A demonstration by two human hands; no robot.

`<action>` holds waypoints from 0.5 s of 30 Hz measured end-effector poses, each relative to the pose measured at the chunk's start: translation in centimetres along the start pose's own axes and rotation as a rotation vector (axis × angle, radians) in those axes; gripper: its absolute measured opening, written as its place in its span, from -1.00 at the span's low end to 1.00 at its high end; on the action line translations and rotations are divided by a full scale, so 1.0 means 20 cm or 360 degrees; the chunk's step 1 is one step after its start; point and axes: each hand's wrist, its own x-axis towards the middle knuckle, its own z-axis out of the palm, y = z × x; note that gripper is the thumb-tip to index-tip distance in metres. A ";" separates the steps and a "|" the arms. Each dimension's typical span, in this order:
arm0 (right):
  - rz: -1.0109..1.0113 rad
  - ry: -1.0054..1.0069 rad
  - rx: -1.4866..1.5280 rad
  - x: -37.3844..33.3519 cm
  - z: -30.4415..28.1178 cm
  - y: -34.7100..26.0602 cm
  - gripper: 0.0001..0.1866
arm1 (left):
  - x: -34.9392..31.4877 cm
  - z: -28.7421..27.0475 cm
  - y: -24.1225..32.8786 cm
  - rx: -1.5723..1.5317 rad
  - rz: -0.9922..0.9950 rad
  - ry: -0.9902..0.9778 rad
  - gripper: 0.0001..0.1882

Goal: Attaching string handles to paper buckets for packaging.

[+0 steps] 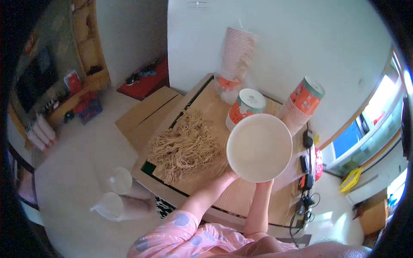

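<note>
A large round white paper tub is held up over the table, its open mouth facing me and its white inside showing bare. My left hand grips it at the lower left. From below, my right hand supports it. Most fingers of both hands are hidden behind the tub. Just beyond it stands an orange, white and green paper tub with a pale top. Left of the hands lies a loose heap of beige cord-like strands on the wood-patterned tabletop.
Against the wall rise a tall stack of paper tubs and a shorter stack. Black plugs and cables line the table's right edge. A cardboard box sits behind left; white bags stand on the floor.
</note>
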 end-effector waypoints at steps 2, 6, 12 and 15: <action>-0.0025 0.0084 -0.0010 -0.13 0.02 0.00 -0.51 | -0.16 -0.07 0.03 -0.0132 -0.0115 -0.0111 -0.63; 0.0078 0.0150 -0.0097 -0.31 -0.01 -0.04 -0.55 | -0.43 -0.21 0.09 -0.0379 -0.0437 -0.0319 -0.64; 0.0384 0.0166 -0.0334 -0.51 -0.27 -0.15 -0.64 | -0.53 -0.61 0.13 -0.0331 -0.0500 -0.0342 -0.60; 0.0567 0.0296 -0.0374 -0.58 -0.29 -0.10 -0.66 | -0.50 -0.81 0.23 -0.1740 -0.1059 -0.0082 -0.58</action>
